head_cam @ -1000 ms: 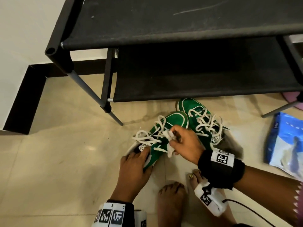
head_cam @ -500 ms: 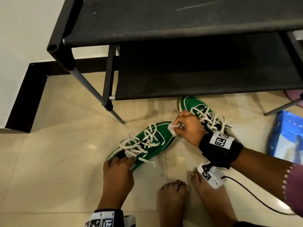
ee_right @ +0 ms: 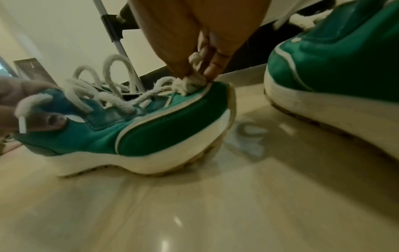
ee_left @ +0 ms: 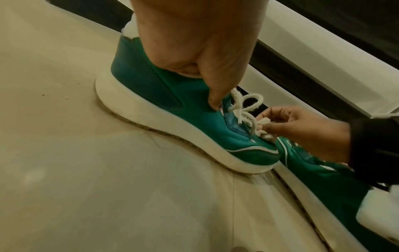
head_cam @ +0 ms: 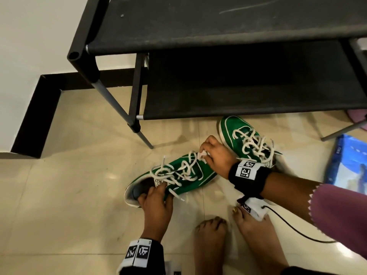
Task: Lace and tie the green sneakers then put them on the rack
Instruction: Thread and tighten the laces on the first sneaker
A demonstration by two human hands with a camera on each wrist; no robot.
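On the tiled floor (head_cam: 59,195) below the rack (head_cam: 238,80), centre frame, left hand (head_cam: 155,203) grips the near sneaker (head_cam: 186,179) heel, right hand (head_cam: 216,155) pinches its lace (head_cam: 201,154) by the toe, lacing underway, threading and tightening likely next.

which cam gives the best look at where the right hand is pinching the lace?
Right wrist view: the right hand's fingertips pinch the white lace at the toe end of the near sneaker, close up. The head view shows the pinch from above, small. The left wrist view shows it side-on, farther off.
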